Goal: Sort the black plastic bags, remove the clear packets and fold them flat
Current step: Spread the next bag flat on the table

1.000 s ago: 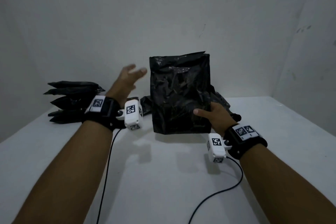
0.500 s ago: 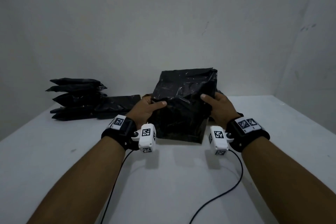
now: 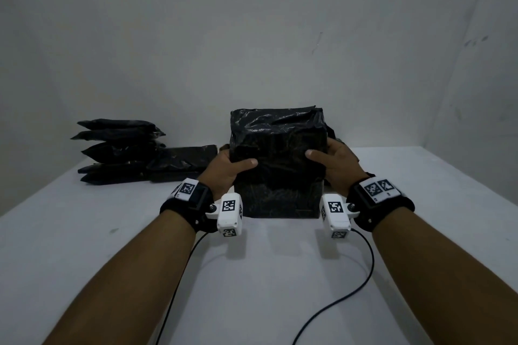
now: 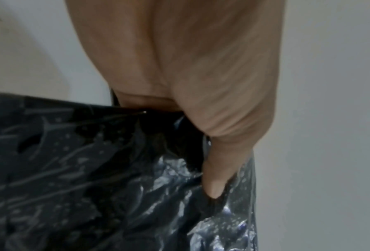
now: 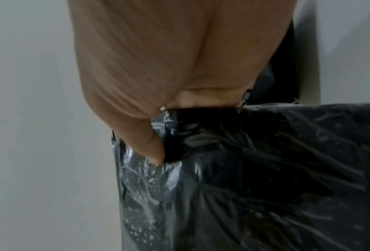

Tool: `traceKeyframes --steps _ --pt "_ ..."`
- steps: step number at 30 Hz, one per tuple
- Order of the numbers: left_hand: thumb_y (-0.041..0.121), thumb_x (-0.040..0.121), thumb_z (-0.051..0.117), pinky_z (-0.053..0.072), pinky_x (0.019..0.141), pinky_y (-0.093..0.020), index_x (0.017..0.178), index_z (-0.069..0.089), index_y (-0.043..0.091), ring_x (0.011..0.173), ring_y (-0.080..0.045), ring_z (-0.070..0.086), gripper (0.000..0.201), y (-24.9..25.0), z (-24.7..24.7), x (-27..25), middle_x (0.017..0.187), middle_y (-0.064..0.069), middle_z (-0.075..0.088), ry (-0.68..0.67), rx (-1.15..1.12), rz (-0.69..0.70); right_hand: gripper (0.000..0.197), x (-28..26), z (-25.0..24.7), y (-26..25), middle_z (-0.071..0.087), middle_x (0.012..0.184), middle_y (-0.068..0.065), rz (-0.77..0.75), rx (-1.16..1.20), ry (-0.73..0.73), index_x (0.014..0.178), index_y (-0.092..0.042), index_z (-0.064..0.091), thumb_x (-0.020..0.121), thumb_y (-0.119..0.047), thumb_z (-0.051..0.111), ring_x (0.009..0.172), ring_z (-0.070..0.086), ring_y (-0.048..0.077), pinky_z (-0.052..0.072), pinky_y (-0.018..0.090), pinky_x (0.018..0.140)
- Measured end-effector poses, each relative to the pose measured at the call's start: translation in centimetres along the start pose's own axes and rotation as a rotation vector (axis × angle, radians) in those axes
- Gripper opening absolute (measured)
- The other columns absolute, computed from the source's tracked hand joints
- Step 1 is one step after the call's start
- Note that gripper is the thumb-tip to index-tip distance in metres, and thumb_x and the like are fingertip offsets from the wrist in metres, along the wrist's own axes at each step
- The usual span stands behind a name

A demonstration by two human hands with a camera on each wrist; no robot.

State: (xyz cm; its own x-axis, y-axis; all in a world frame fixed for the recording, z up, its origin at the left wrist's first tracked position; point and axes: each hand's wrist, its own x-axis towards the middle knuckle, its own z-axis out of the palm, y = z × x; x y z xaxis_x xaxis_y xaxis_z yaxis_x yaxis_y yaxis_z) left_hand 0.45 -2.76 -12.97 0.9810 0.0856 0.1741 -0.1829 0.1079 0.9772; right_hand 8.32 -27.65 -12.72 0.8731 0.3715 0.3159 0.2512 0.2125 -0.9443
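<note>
Left hand (image 3: 228,168) and right hand (image 3: 335,164) clamped on bag (image 3: 277,165) sides, thumbs across front, stack (image 3: 117,151) well left of grip

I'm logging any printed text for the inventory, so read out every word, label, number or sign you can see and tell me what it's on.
No readable words or numbers appear in any view.
Left wristband and its white camera block: black-and-white square marker codes only, no letters.
Right wristband and its white camera block: the same kind of codes.
Held black bag and stack of black bags: no print visible.
</note>
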Motion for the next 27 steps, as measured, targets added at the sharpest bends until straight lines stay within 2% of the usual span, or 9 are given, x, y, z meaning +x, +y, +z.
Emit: traceKeyframes --steps 5,9,14,16,18,20,23,25,27 --pt "-0.004 0.092 0.061 0.056 0.095 -0.041 0.108 0.070 0.002 0.103 -0.032 0.069 0.019 -0.3 -0.3 1.0 0.109 -0.017 0.073 0.004 -0.029 0.090 0.028 0.3 -0.3 -0.1 0.075 0.099 0.005 -0.066 -0.014 0.027 0.102 -0.010 0.069 0.091 0.013 0.057 0.097 0.068 0.029 0.052 0.050 0.098" --pt "-0.010 0.093 0.054 0.058 0.089 -0.037 0.091 0.080 0.011 0.094 -0.026 0.072 0.033 -0.1 -0.4 1.0 0.100 -0.010 0.076 -0.023 -0.105 0.106 0.033 0.4 -0.4 0.0 0.076 0.090 0.005 -0.046 -0.035 0.065 0.087 -0.015 0.075 0.089 0.013 0.059 0.090 0.069 0.030 0.053 0.050 0.094" --pt "-0.003 0.075 0.076 0.058 0.084 -0.033 0.080 0.077 0.010 0.093 -0.024 0.073 0.015 -0.2 -1.1 1.4 0.098 -0.009 0.077 -0.070 -0.198 0.091 0.033 0.3 -0.6 -0.1 0.074 0.083 -0.008 -0.134 -0.240 0.030 0.090 -0.009 0.070 0.086 0.021 0.056 0.077 0.070 0.006 0.056 0.024 0.074" --pt "-0.020 0.081 0.058 0.057 0.083 -0.030 0.063 0.072 0.012 0.091 -0.023 0.073 0.039 -0.3 -1.1 1.3 0.095 -0.009 0.077 -0.055 -0.119 0.161 0.037 0.4 -0.9 -0.1 0.072 0.093 -0.002 -0.147 -0.269 0.027 0.097 -0.005 0.067 0.085 0.026 0.051 0.080 0.069 0.006 0.055 0.020 0.073" --pt "-0.031 0.082 0.040 0.058 0.079 -0.029 0.055 0.069 0.012 0.086 -0.022 0.073 0.058 -0.3 -1.0 1.3 0.091 -0.009 0.077 -0.053 -0.090 0.173 0.034 0.4 -1.1 -0.4 0.067 0.094 0.003 -0.055 -0.275 0.065 0.099 -0.010 0.067 0.093 0.015 0.044 0.075 0.063 0.017 0.050 0.026 0.062" --pt "-0.033 0.081 0.036 0.059 0.078 -0.029 0.054 0.068 0.011 0.084 -0.022 0.073 0.062 -0.3 -0.8 1.3 0.089 -0.009 0.077 -0.054 -0.074 0.192 0.026 0.3 -1.1 -1.3 0.061 0.085 0.004 0.139 -0.292 0.171 0.092 -0.019 0.067 0.102 -0.017 0.043 0.063 0.052 0.020 0.039 0.030 0.057" --pt "-0.033 0.081 0.038 0.060 0.079 -0.031 0.054 0.068 0.013 0.084 -0.023 0.073 0.060 -0.4 -0.7 1.4 0.091 -0.009 0.076 -0.056 -0.058 0.203 0.052 -0.3 -0.9 -2.7 0.050 0.063 0.004 0.415 -0.239 0.227 0.089 -0.014 0.064 0.097 -0.060 0.043 0.051 0.043 0.018 0.036 0.026 0.054" --pt "-0.032 0.080 0.041 0.060 0.077 -0.031 0.055 0.068 0.014 0.085 -0.023 0.073 0.059 -0.5 -0.7 1.4 0.093 -0.008 0.076 -0.059 -0.047 0.200 0.045 -0.8 -0.8 -3.1 0.055 0.068 0.004 0.475 -0.098 0.133 0.097 -0.012 0.065 0.094 -0.056 0.054 0.057 0.050 0.020 0.042 0.026 0.055" --pt "-0.032 0.080 0.041 0.060 0.077 -0.031 0.057 0.069 0.014 0.085 -0.022 0.073 0.058 -0.5 -0.7 1.5 0.093 -0.007 0.077 -0.057 -0.044 0.192 0.023 -1.2 -0.8 -3.3 0.064 0.083 0.005 0.425 -0.067 0.052 0.110 -0.011 0.065 0.096 -0.028 0.063 0.067 0.063 0.017 0.052 0.027 0.056"
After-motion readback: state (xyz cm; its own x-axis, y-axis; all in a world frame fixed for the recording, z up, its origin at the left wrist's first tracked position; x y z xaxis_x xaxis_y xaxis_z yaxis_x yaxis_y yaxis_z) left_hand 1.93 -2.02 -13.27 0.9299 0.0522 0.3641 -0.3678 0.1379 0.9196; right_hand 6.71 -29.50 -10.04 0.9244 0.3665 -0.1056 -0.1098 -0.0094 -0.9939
